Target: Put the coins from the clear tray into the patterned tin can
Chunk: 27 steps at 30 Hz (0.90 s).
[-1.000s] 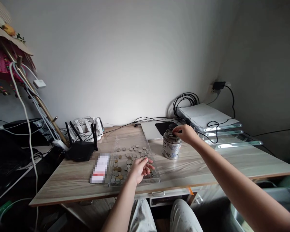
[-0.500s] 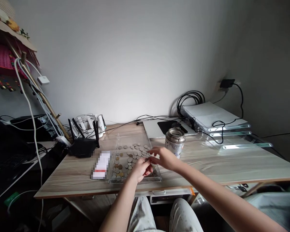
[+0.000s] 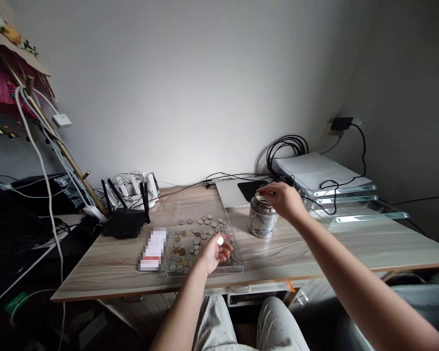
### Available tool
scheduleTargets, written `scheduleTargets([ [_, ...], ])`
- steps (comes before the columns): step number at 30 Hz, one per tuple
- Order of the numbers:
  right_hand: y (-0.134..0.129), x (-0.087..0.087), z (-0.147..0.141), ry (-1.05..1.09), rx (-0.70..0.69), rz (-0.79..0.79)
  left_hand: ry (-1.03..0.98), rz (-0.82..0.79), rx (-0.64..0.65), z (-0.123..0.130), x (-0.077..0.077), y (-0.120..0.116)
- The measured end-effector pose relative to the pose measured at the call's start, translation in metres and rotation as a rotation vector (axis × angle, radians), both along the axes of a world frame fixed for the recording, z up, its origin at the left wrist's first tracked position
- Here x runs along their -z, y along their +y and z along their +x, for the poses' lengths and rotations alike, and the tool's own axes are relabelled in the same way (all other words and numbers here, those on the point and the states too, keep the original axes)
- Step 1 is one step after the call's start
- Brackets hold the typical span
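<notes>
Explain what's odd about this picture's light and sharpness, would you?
In the head view, the wall glows behind the desk but dims rightward; a coin in the left hand shines nearly white; the lower left sinks into shadow; a flat item is pixelated; the edges look wide-angle stretched.

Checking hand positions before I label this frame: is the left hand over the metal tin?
No, the left hand is above the clear tray, while the right hand is at the tin.
</notes>
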State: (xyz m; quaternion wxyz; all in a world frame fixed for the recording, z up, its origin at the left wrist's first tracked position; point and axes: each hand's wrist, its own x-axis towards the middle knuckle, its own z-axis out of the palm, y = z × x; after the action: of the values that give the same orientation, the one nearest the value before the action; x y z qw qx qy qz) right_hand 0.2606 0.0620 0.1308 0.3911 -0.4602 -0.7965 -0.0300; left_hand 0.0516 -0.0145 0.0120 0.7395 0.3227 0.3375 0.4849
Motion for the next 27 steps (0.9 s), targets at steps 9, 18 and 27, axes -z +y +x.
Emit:
scheduleTargets([
  [9,0.038,0.002,0.028,-0.243,0.064,-0.106,-0.131,-0.081,-0.108,-0.002,0.001,0.004],
  [18,-0.041,0.052,-0.057,-0.352,-0.366,-0.052,-0.202,-0.066,-0.137,-0.002,0.0,0.002],
  [27,-0.043,0.059,-0.067,-0.274,-0.336,-0.061,-0.147,0.005,-0.034,-0.002,0.001,0.001],
])
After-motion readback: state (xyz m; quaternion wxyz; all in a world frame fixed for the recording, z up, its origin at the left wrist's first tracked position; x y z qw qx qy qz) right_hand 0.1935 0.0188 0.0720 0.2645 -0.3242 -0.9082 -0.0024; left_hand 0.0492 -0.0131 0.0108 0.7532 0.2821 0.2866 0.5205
